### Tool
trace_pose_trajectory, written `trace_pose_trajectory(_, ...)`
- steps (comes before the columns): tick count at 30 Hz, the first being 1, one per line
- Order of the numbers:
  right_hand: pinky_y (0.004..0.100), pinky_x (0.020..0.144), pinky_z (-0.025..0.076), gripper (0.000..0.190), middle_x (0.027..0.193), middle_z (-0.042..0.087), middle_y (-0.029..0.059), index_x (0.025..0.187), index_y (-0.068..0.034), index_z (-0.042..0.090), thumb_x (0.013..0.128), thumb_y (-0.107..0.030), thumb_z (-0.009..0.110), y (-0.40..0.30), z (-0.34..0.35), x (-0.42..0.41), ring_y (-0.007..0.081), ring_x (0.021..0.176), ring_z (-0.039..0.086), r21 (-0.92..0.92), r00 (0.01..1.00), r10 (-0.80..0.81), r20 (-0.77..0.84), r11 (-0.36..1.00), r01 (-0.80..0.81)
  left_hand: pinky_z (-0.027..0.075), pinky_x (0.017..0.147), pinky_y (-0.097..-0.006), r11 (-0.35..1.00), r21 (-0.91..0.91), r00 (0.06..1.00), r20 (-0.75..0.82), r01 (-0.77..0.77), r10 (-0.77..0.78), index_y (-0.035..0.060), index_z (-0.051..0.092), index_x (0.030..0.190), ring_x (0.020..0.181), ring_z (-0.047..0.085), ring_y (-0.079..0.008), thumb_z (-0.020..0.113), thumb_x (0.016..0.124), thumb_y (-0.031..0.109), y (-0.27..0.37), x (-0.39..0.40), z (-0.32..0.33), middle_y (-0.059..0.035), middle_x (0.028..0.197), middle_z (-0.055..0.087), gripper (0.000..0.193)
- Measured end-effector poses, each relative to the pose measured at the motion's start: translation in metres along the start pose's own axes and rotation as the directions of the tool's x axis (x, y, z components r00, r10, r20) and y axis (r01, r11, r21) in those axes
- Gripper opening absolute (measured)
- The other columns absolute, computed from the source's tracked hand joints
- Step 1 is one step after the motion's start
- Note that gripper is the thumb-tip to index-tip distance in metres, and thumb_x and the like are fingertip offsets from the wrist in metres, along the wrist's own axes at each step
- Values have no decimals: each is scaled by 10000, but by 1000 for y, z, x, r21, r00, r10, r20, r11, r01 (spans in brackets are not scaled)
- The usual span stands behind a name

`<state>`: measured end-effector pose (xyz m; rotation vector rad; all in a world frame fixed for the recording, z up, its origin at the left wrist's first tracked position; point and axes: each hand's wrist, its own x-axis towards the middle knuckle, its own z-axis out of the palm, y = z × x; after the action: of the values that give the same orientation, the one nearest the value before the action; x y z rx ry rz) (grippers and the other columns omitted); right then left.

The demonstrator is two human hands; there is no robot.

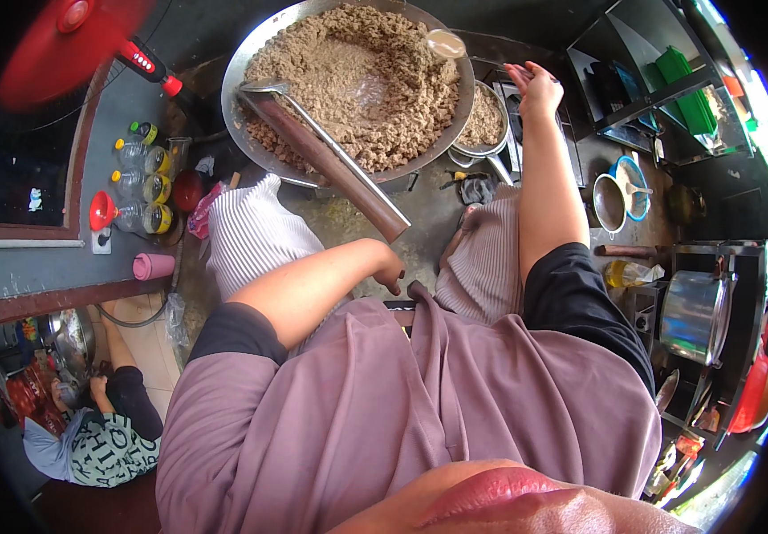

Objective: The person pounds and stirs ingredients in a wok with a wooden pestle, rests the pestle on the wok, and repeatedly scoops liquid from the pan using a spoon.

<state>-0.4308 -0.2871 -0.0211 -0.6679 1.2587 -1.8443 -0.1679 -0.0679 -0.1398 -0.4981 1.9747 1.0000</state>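
Note:
A large metal wok (237, 133) in front of me is heaped with crumbly brown food (357, 87), wetter at its middle. Across its near left rim lies a long spatula (330, 160) with a thick wooden handle and a metal strip, neither hand on it. My right hand (539, 90) reaches forward beyond the wok's right side, fingers apart, with nothing visible in it. Left of it, a small round scoop or bowl (446, 44) shows over the wok's far right rim; its support is unclear. My left hand (389, 267) hangs bent near my lap, its fingers partly hidden.
A pot (484, 120) of similar food stands beside the wok. Several plastic bottles (133, 180) and a red fan (76, 47) are at left. A strainer (609, 203), a blue basin (632, 190) and a shelf with a large pot (694, 317) stand right. Another person (110, 440) works lower left.

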Motion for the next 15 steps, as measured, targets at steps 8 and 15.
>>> trace_pose_trajectory(8,273,571,550,179,788,602,214,916,100,516,830,-17,410,12,-26,19,280,660,641,-230,970,-175,-172,964,133,367,927,-397,1000,13,1000,2,-5,5,79,413,1267,1133,453,-326,580,768,472,2,1,-3,-163,1227,487,657)
trace_pose_trajectory(15,397,741,471,228,808,630,195,899,-69,639,824,-200,467,48,-26,11,339,798,607,-882,870,-439,223,290,373,362,931,-394,1000,-3,1000,-19,-11,10,71,406,1270,1144,445,-322,584,768,465,1,0,-2,-162,1242,474,663)
